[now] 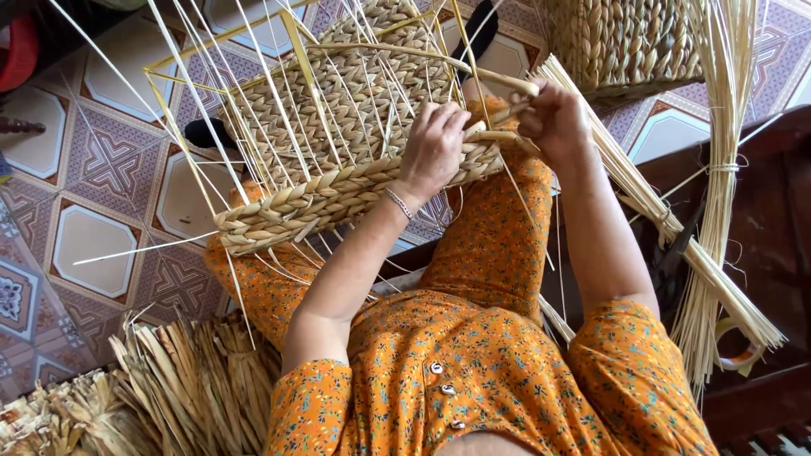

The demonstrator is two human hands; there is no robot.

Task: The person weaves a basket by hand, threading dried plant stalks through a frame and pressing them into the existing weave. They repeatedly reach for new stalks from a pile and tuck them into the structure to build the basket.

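A half-woven basket (338,110) of braided straw on a yellow wire frame rests on my knees, with many thin pale spokes sticking up from it. My left hand (435,143) presses on the braided rim (312,203), fingers curled over its near edge. My right hand (553,118) pinches the end of a straw braid strand (507,84) at the basket's right corner. I wear an orange flowered dress and a thin bracelet on the left wrist.
A finished woven basket (625,42) stands at the top right. Bundles of pale reeds (718,194) lie on dark wooden furniture at the right, with a tape roll (739,350). Dried straw (169,388) is piled at the lower left on patterned floor tiles.
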